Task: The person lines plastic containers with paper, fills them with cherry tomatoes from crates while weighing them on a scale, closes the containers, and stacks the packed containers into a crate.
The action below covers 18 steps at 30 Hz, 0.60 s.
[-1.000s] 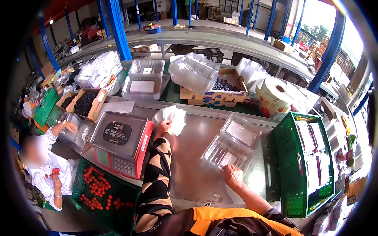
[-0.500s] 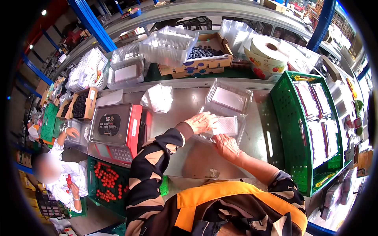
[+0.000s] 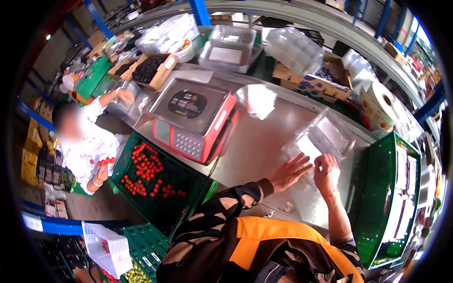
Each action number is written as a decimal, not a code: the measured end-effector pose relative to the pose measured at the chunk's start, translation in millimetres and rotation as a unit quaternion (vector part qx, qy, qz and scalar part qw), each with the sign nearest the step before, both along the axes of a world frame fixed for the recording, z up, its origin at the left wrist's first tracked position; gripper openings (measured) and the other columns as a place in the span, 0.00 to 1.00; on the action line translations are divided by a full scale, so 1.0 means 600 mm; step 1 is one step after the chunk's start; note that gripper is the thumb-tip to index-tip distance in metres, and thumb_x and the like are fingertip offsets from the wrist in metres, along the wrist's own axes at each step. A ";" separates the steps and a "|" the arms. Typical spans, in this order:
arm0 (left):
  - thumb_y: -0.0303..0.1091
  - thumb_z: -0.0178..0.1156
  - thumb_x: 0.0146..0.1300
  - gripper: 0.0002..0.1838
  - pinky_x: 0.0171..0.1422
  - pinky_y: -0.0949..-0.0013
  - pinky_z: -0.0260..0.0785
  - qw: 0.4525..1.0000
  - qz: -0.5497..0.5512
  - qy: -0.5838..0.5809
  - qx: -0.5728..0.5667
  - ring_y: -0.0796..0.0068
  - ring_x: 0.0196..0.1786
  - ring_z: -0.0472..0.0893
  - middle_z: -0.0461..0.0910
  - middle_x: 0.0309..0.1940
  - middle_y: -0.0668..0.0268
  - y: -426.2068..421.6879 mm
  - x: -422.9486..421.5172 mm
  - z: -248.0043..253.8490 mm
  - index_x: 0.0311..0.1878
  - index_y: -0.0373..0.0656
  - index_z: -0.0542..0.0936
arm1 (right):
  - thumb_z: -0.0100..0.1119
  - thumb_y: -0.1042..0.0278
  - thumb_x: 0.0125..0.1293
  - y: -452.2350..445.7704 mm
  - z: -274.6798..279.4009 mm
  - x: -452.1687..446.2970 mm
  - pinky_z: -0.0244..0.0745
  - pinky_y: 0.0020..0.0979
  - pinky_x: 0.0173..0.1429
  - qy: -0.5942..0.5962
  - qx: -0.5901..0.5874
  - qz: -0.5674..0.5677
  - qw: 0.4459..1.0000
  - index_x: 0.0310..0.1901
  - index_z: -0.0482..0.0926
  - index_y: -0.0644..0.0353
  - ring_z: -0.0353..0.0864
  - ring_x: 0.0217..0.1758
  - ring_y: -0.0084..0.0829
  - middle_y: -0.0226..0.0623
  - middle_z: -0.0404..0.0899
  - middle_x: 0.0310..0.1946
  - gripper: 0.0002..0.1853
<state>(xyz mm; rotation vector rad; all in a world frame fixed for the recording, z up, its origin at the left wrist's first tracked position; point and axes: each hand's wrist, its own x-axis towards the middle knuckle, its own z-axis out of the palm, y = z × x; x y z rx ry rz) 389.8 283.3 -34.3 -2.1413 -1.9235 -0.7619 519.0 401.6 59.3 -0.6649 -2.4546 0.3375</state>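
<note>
An open clear plastic clamshell box (image 3: 334, 120) lies on the steel table, with white pads in its two halves. At its near side is my left hand (image 3: 289, 172), palm down and fingers stretched out, holding nothing. My right hand (image 3: 327, 173) is raised at the box's near right edge with its fingers curled closed. Whatever may be between those fingers is hidden. A stack of white pads (image 3: 257, 100) sits farther back on the table. To the left stands a red scale (image 3: 188, 118) with a dark top plate.
Left, a green crate (image 3: 174, 207) holds bunches of cherry tomatoes, and another person (image 3: 89, 151) holds some. Right stands a green crate (image 3: 373, 226) of packed trays. Behind are a blueberry box (image 3: 311, 86), stacked clear containers (image 3: 226, 52) and label rolls (image 3: 380, 101).
The view has swung left, showing more of the tomato crate. Both hands have come off the white pad; my left hand has spread and my right has lifted with fingers curled.
</note>
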 end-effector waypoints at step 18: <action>0.19 0.61 0.54 0.18 0.54 0.60 0.73 0.937 0.139 -0.289 0.141 0.60 0.49 0.79 0.76 0.57 0.63 -0.458 -0.136 -0.025 0.49 0.46 0.76 | 0.60 0.71 0.60 -0.388 0.084 -0.575 0.76 0.42 0.43 0.046 0.139 0.305 0.941 0.31 0.74 0.60 0.79 0.39 0.43 0.40 0.78 0.31 0.05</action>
